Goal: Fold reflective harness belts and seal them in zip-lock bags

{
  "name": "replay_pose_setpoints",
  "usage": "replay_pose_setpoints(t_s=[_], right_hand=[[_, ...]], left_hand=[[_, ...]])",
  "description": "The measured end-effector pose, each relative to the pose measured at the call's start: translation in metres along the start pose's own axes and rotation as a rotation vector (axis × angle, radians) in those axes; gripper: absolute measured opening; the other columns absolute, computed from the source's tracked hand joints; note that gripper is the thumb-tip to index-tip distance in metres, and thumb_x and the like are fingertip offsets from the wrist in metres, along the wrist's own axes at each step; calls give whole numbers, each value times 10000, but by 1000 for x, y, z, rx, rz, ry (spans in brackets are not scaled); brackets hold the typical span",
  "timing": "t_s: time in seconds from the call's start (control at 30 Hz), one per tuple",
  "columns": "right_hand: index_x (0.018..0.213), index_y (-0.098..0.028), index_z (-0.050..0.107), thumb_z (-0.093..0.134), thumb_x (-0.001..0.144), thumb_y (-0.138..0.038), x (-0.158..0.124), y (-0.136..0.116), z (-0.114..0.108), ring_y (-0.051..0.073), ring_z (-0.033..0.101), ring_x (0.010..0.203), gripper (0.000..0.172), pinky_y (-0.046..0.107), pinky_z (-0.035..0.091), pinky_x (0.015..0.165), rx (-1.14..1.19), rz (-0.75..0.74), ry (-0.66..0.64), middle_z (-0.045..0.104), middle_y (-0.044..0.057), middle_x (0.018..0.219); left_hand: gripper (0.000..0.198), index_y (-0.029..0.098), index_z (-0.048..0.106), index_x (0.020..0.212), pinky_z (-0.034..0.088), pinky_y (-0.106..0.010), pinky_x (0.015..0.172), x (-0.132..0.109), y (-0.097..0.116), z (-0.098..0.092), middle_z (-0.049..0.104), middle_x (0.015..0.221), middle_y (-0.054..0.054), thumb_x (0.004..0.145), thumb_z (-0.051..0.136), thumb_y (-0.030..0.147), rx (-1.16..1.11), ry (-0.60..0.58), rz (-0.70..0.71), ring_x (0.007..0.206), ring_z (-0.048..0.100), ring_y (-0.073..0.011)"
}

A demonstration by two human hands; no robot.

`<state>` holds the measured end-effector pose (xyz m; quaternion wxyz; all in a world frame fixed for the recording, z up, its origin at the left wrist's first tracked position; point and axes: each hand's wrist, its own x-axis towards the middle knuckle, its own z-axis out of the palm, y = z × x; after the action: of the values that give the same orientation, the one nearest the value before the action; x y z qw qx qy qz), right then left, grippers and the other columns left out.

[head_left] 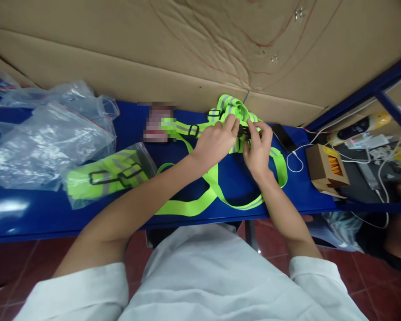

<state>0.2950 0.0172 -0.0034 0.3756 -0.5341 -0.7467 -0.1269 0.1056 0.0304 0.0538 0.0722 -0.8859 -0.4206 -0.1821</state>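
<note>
Reaching forward with both bare forearms, elbows bent and spread wide, wrists converging toward the middle. Holding the left hand and the right hand close together, fingertips nearly meeting. Curling the left fingers downward, back of the hand facing up. Pinching with the right thumb and forefinger, palm facing inward, wrist slightly bent.

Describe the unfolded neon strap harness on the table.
The harness is neon-green webbing with grey reflective stripes and black plastic sliders. It lies loose on the blue table, loops spread toward the near edge, the rest bunched at the far side. There the left hand and right hand pinch its black buckle.
</note>
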Motion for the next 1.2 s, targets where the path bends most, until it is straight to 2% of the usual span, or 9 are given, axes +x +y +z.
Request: replay_pose_setpoints(t_s=[0.17,0.27,0.4,0.53,0.63,0.73,0.87,1.07,1.2], right_hand=[[1540,-272,455,460,1002,-256,2,-8,2,325,509,1365,538,588,449,1159,12,4,-87,513,152,1392],[1555,-259,421,545,999,-486,6,-14,-6,343,501,1392,613,601,445,1165,37,-10,-89,508,166,1433],[1537,-251,440,557,971,-657,8,-21,-16,352,500,1426,707,618,426,1176,105,22,-31,513,177,1477],[1585,-246,359,573,946,-712,8,-19,-13,344,442,1508,820,615,387,1223,267,117,-8,466,179,1590],[1558,-275,405,592,904,-768,11,-11,-11,318,489,1489,840,568,432,1209,529,237,-50,472,143,1620],[1410,-280,583,684,847,-756,15,-6,-14,296,638,1315,744,514,524,1115,797,352,-122,630,108,1473],[1071,-248,752,801,813,-637,17,-13,-17,234,721,999,469,408,585,963,936,485,-167,775,40,1063],[940,-246,769,776,854,-614,14,-24,-13,184,695,825,377,349,598,857,972,557,-110,751,-8,844],[902,-253,728,787,864,-568,16,-23,-17,187,716,802,323,356,621,818,1157,612,-44,749,-6,826]], left_hand=[[576,75,538,1487,527,-404,696,-1,4,3,627,1345,-264,995,239,58,-60,-16,6,938,709,-297],[481,123,595,1434,512,-478,894,2,-4,-6,599,1404,-247,1038,323,151,-101,42,-31,1131,661,-359],[423,189,606,1430,367,-584,1106,7,-15,-18,507,1547,-211,1060,420,277,-161,127,-65,1351,522,-412],[417,228,594,1440,290,-600,1163,5,-14,-19,474,1597,-176,1056,464,327,-220,158,-38,1414,460,-401],[397,250,616,1411,299,-610,1159,4,-13,-18,493,1589,-163,1043,500,346,-252,164,-43,1425,448,-404],[366,282,651,1365,291,-622,1171,4,-16,-19,501,1583,-148,1018,554,346,-268,177,-83,1457,416,-407],[382,275,641,1384,266,-613,1210,7,-20,-18,521,1575,-127,1018,530,289,-276,174,-23,1478,415,-368],[405,219,648,1396,268,-601,1237,8,-15,-11,574,1527,-167,1038,462,242,-316,121,4,1425,524,-359],[507,199,521,1529,371,-522,1219,11,-23,-8,573,1532,-167,1039,513,332,-562,58,34,1430,539,-322]])
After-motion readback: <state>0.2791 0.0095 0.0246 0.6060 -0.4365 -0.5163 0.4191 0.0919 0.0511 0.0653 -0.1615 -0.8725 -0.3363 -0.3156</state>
